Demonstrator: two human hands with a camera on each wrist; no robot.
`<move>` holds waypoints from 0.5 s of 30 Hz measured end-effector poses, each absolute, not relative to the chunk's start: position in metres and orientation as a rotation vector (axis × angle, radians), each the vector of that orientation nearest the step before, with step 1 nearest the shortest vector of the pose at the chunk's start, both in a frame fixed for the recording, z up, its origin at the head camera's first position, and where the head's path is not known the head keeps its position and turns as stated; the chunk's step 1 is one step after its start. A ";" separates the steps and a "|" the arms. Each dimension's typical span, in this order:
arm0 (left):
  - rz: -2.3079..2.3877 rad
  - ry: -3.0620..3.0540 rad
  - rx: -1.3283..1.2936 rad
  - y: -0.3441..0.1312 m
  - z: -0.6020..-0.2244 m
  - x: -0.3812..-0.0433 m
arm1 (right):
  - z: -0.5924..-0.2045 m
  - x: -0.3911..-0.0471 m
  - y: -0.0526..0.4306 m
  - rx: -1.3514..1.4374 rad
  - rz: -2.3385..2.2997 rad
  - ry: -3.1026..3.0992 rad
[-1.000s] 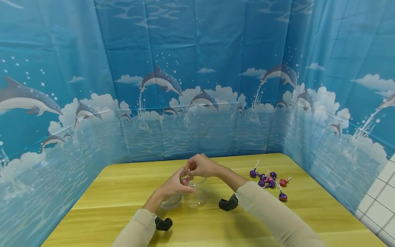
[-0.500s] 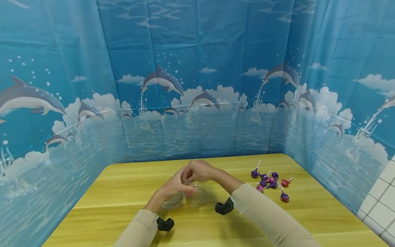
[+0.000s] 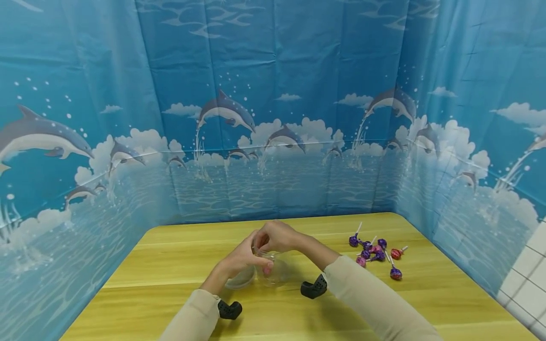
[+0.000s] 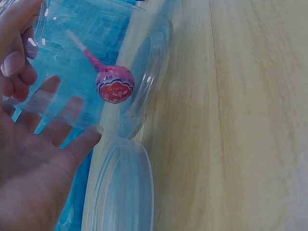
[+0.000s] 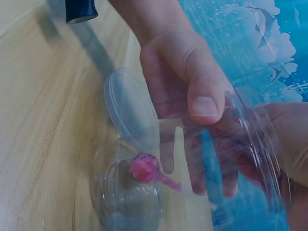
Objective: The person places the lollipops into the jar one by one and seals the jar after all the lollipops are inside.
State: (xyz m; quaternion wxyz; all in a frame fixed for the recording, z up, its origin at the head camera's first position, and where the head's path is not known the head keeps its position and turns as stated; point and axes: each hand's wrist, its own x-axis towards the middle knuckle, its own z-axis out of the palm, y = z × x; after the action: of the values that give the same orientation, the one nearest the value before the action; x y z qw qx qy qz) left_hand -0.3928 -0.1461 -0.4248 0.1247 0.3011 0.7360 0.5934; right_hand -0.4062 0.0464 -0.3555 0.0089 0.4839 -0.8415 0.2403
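My left hand [image 3: 241, 258] grips a clear jar [image 3: 279, 273] that stands upright on the table, thumb in front and fingers round the far side. Inside it, near the bottom, a pink-wrapped lollipop [image 4: 115, 84] tilts with its white stick toward the mouth. At the jar's rim my right hand [image 3: 277, 236] has its loosely curled fingertips in the opening; the left wrist view shows them apart from the stick. Just left of the jar lies a round translucent lid [image 3: 240, 280], partly behind the left hand.
Several lollipops [image 3: 377, 251] in purple, pink and red wrappers lie loose at the table's right side. A blue dolphin-print curtain [image 3: 273, 184] rises behind the wooden table [image 3: 179, 265]. A black wrist mount [image 3: 314, 287] sticks out under the right sleeve.
My right hand lowered from above the rim into the jar's mouth and let go of the lollipop, which dropped from the mouth down into the jar. My left hand kept its grip.
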 end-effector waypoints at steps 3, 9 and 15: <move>1.722 2.152 0.883 -0.145 -0.425 -0.392 | -0.356 -0.406 0.051 1.556 0.801 -2.594; 1.746 2.125 0.892 -0.145 -0.427 -0.394 | -0.348 -0.404 0.059 1.589 0.936 -2.576; 1.776 2.056 0.877 -0.145 -0.427 -0.394 | -0.339 -0.402 0.071 1.523 1.066 -2.599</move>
State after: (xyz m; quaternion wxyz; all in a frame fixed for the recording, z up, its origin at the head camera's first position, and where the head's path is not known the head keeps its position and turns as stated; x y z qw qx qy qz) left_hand -0.3938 -0.1450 -0.4273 0.1427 0.3042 0.7128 0.6157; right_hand -0.4023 0.0711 -0.3390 -0.0270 0.4764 -0.8131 0.3335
